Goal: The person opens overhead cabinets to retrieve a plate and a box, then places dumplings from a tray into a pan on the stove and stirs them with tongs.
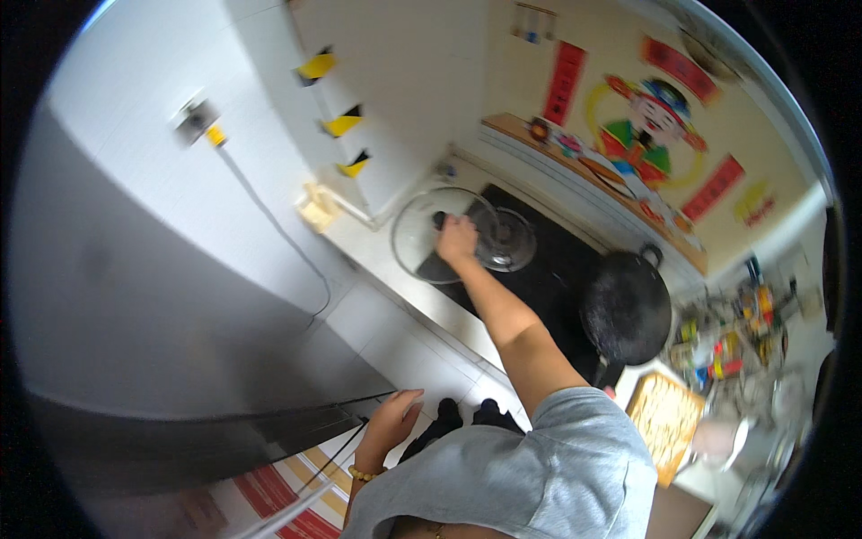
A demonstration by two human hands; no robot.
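My right hand (459, 238) reaches over the black cooktop (549, 276) and grips the black knob (440, 219) of a clear glass lid (412, 250). The lid overlaps the left side of a round pot (515, 248) that looks silvery or see-through; whether they touch, I cannot tell. Down by my body, my left hand (394, 421) hangs with nothing in it, fingers partly spread, beside the dark edge of a large grey appliance or cabinet (168, 290). A black wok (626, 306) sits on the right part of the cooktop.
A wooden board (663, 421) bearing pale strips lies right of the wok, near crowded bottles and jars (727, 343). Behind the cooktop runs a ledge (592, 175). A grey cord (269, 219) hangs from a wall socket (195, 118). White floor tiles (390, 337) lie below.
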